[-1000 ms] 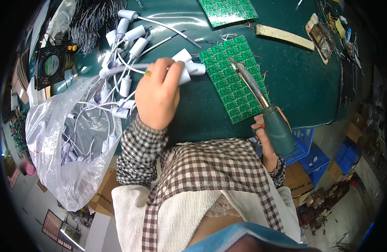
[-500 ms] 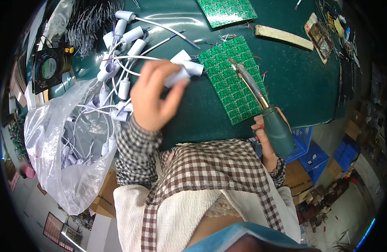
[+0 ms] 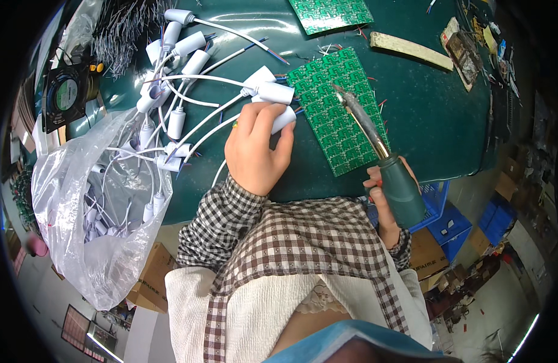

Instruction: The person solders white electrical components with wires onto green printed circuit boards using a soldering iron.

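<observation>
My left hand [image 3: 257, 145] is closed around a white cylindrical cable end [image 3: 284, 121], its fingers on top and its thumb at the near side. Thin coloured wires stick out of the cylinder toward the green circuit board panel [image 3: 342, 139]. Just beyond it, two more white cylinders [image 3: 275, 92] lie side by side, their wire ends at the panel's left edge. In my right hand [image 3: 382, 202] is a soldering iron [image 3: 400, 184] with a dark green handle. Its tip is over the panel; whether it touches cannot be made out.
Several white corded cylinders [image 3: 176, 123] lie piled at the left, above a clear plastic bag [image 3: 79, 254] holding more. A small black fan [image 3: 67, 97] stands at far left. Another green panel [image 3: 330, 13], a pale bar [image 3: 411, 52] and a stained block [image 3: 460, 57] lie farther back.
My left hand has moved right and a little nearer to me, bringing the white cylinder beside the panel's left edge. The soldering iron and right hand have hardly moved.
</observation>
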A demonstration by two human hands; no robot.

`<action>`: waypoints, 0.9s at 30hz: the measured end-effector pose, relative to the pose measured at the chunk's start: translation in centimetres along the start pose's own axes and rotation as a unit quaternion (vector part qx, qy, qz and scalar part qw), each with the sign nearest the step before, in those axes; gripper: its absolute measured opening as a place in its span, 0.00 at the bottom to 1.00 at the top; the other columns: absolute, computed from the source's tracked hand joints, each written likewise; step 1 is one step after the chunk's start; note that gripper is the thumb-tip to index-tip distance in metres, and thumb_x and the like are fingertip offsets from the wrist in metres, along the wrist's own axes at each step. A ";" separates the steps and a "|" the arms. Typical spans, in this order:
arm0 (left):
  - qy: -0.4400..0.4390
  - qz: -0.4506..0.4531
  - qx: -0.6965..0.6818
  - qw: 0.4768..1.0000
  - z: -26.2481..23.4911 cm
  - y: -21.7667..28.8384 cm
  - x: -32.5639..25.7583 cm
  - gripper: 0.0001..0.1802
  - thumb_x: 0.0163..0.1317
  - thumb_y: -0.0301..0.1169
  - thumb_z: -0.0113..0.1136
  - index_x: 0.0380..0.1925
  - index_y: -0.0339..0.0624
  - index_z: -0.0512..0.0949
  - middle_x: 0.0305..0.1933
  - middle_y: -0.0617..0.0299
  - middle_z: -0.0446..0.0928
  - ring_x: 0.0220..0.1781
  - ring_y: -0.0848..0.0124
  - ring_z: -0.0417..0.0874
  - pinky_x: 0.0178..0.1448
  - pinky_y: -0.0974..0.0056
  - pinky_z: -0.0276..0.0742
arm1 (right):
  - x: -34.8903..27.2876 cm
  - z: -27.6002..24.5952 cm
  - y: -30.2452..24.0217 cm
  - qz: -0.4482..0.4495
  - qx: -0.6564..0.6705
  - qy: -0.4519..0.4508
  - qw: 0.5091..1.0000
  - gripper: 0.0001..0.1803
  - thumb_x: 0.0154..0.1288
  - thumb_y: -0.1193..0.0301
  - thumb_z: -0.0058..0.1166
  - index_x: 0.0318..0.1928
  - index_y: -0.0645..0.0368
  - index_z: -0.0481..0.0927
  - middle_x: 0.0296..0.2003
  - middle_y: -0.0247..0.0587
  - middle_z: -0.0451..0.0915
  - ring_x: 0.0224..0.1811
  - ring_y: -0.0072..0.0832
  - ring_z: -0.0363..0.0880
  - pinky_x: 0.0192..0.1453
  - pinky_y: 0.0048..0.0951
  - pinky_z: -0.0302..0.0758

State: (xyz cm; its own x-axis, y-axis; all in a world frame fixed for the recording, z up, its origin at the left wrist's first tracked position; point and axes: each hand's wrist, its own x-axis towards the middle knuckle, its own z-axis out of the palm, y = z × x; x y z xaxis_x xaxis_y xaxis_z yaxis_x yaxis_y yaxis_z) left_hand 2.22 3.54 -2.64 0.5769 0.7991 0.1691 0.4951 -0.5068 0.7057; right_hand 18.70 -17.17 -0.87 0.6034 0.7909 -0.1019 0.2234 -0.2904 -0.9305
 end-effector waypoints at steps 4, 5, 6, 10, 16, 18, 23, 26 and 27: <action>-0.005 -0.013 -0.002 1.000 -0.1 0.3 0.2 0.15 0.55 0.24 0.71 0.43 0.39 0.81 0.41 0.56 0.79 0.37 0.60 0.84 0.39 0.62 0.80 | -0.2 0.4 0.0 -0.030 -0.021 0.026 0.999 0.36 0.55 0.67 0.74 0.60 0.72 0.75 0.39 0.46 0.88 0.34 0.27 0.89 0.46 0.29 0.83; -0.006 -0.013 -0.003 1.000 -0.1 0.2 0.3 0.15 0.55 0.24 0.71 0.43 0.39 0.81 0.41 0.56 0.79 0.37 0.60 0.84 0.39 0.62 0.80 | -0.2 0.5 -0.1 -0.029 -0.022 0.027 0.999 0.36 0.55 0.67 0.74 0.60 0.72 0.75 0.39 0.46 0.88 0.34 0.27 0.89 0.46 0.29 0.83; -0.001 -0.009 -0.011 1.000 0.0 0.1 0.4 0.14 0.54 0.25 0.71 0.41 0.41 0.82 0.40 0.58 0.79 0.35 0.62 0.84 0.37 0.62 0.79 | -0.3 0.5 -0.4 -0.017 -0.009 0.034 0.999 0.36 0.54 0.66 0.75 0.60 0.71 0.76 0.39 0.46 0.88 0.34 0.28 0.89 0.48 0.30 0.83; 0.006 -0.014 -0.027 1.000 -0.1 0.1 0.5 0.13 0.52 0.26 0.72 0.39 0.42 0.82 0.38 0.62 0.78 0.31 0.65 0.83 0.34 0.62 0.78 | -0.5 0.0 -0.3 -0.007 -0.044 0.004 0.999 0.35 0.54 0.64 0.75 0.59 0.69 0.78 0.38 0.45 0.88 0.37 0.30 0.89 0.50 0.33 0.82; -0.014 -0.015 -0.017 1.000 -0.2 0.0 0.5 0.12 0.53 0.26 0.71 0.38 0.43 0.83 0.38 0.62 0.78 0.30 0.66 0.83 0.33 0.63 0.78 | -1.5 -0.2 0.7 0.006 -0.090 -0.012 0.996 0.35 0.53 0.63 0.76 0.59 0.68 0.79 0.45 0.48 0.87 0.46 0.39 0.88 0.53 0.37 0.83; -0.018 -0.017 -0.018 1.000 -0.2 0.0 0.4 0.12 0.53 0.26 0.71 0.38 0.42 0.83 0.38 0.62 0.78 0.30 0.66 0.83 0.33 0.63 0.78 | -1.5 -0.1 0.5 0.015 -0.081 -0.019 0.996 0.35 0.53 0.62 0.76 0.58 0.68 0.79 0.47 0.48 0.86 0.46 0.40 0.87 0.53 0.37 0.83; -0.025 -0.024 -0.030 0.999 -0.3 0.1 0.5 0.11 0.53 0.26 0.71 0.38 0.42 0.83 0.38 0.61 0.78 0.29 0.66 0.82 0.33 0.63 0.77 | -1.1 0.4 0.1 0.006 -0.074 -0.038 0.997 0.35 0.53 0.61 0.77 0.57 0.68 0.79 0.47 0.49 0.86 0.47 0.41 0.87 0.52 0.36 0.83; -0.024 -0.022 -0.030 0.999 -0.3 0.1 0.5 0.11 0.53 0.26 0.71 0.38 0.42 0.83 0.38 0.61 0.78 0.29 0.66 0.82 0.33 0.63 0.77 | -1.1 0.5 0.1 0.003 -0.076 -0.038 0.996 0.35 0.53 0.61 0.77 0.56 0.68 0.79 0.47 0.49 0.86 0.46 0.40 0.87 0.51 0.35 0.83; -0.024 -0.024 -0.029 0.999 -0.3 0.1 0.5 0.11 0.53 0.26 0.71 0.38 0.42 0.83 0.38 0.61 0.79 0.29 0.66 0.82 0.33 0.63 0.77 | -0.9 0.5 -0.1 0.002 -0.076 -0.043 0.996 0.35 0.53 0.61 0.77 0.56 0.68 0.79 0.47 0.49 0.85 0.45 0.40 0.87 0.50 0.35 0.83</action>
State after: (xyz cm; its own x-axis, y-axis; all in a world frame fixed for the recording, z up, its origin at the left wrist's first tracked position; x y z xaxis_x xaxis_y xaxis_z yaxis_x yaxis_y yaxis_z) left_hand 2.35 4.00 -2.29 0.5853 0.8044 0.1019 0.4852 -0.4482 0.7508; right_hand 17.71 -17.59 -0.83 0.5384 0.8307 -0.1416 0.3384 -0.3670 -0.8665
